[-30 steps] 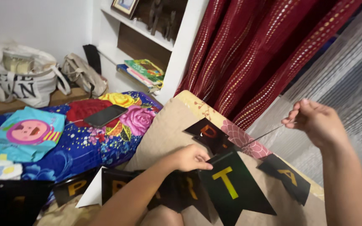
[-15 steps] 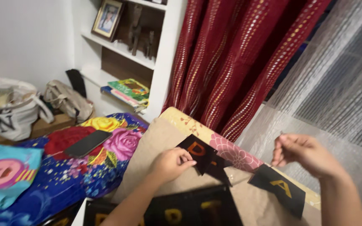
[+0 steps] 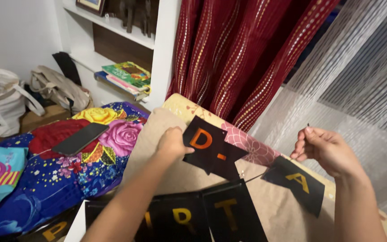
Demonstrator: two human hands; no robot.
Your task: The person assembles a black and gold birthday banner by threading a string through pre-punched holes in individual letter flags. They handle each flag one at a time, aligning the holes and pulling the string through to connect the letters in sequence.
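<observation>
Black paper flags with orange and gold letters lie over a beige pillow [image 3: 175,172] in front of the person. The left hand [image 3: 172,142] is closed on the left edge of one black flag [image 3: 202,143], thumb on its front, and holds it up above the pillow; a second dark flag lies partly behind it. The right hand [image 3: 325,150] is raised to the right, near the white net curtain [image 3: 359,85], with its fingertips pinched together on the end of a thin string [image 3: 265,175]. The string runs down from this hand toward the flags, passing another black flag [image 3: 297,181] which hangs just under the wrist. More flags [image 3: 202,217] lie in a row at the lower edge. On the flowered bedspread [image 3: 68,175] to the left rests a dark phone [image 3: 80,138], well apart from both hands. Behind stand a red curtain [image 3: 238,58] and a white shelf [image 3: 113,54] with books [image 3: 128,77].
</observation>
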